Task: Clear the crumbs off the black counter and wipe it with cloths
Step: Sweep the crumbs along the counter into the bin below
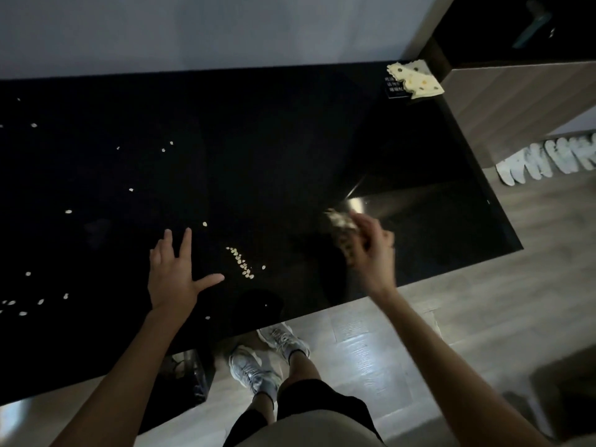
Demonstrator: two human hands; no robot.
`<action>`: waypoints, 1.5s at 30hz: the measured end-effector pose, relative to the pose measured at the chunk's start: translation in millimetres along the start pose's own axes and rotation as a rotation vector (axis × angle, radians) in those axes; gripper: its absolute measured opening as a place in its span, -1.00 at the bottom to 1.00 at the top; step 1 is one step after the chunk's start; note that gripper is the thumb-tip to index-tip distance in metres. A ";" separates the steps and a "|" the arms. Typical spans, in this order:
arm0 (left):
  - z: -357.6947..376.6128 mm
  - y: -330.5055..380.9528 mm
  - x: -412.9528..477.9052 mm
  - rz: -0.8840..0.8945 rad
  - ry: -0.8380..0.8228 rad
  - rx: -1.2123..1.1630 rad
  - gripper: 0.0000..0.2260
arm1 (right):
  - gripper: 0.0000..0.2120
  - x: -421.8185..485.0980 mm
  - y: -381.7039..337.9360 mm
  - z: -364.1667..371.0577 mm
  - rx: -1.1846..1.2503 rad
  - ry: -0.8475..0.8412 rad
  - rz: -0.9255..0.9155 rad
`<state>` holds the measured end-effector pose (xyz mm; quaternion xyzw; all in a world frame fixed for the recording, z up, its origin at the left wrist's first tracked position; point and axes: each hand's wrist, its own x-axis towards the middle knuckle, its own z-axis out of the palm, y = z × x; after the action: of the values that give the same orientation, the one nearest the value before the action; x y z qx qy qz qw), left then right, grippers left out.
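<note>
Pale crumbs lie scattered over the black counter. A short row of crumbs sits near the front edge, and several loose ones spread to the left. My left hand rests flat on the counter just left of that row, fingers spread. My right hand, blurred, hovers above the counter to the right of the row and grips a crumpled patterned cloth. A second cloth, cream with dots, lies at the counter's far right corner.
A small black sign stands beside the cream cloth. A wooden cabinet borders the counter on the right, with white slippers on the floor beneath. A dark bag stands on the floor by my feet.
</note>
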<state>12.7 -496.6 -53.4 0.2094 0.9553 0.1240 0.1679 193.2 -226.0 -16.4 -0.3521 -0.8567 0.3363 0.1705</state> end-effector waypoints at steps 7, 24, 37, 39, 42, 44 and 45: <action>2.2 -1.6 -2.4 -0.005 0.011 -0.036 -0.08 | -0.68 0.4 102.2 -31.5 -0.334 0.144 0.269; -7.3 -3.3 -10.1 0.078 0.088 0.042 -0.18 | -0.64 -62.9 -65.6 119.4 0.056 -0.168 -0.124; 39.4 59.9 -88.6 0.102 0.060 0.016 -0.16 | -0.63 -12.5 108.0 -59.4 -0.197 0.076 0.190; 49.1 67.4 -94.8 0.053 0.045 0.020 -0.16 | -0.65 -14.4 123.6 -50.3 -0.217 0.120 0.230; 58.4 76.4 -99.0 -0.013 0.063 0.004 -0.15 | -0.68 -23.5 103.3 -24.6 -0.170 0.014 0.107; 62.3 80.8 -99.8 -0.052 0.072 0.000 -0.14 | -0.66 -31.1 86.1 -12.7 -0.126 -0.190 -0.068; 63.6 82.4 -99.2 -0.068 0.077 -0.002 -0.14 | -0.64 -31.2 83.1 -11.8 -0.102 -0.236 -0.136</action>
<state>150.9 -457.2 -59.5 0.1719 0.9674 0.1273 0.1355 261.6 -199.4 -67.6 -0.2592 -0.9087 0.3191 0.0728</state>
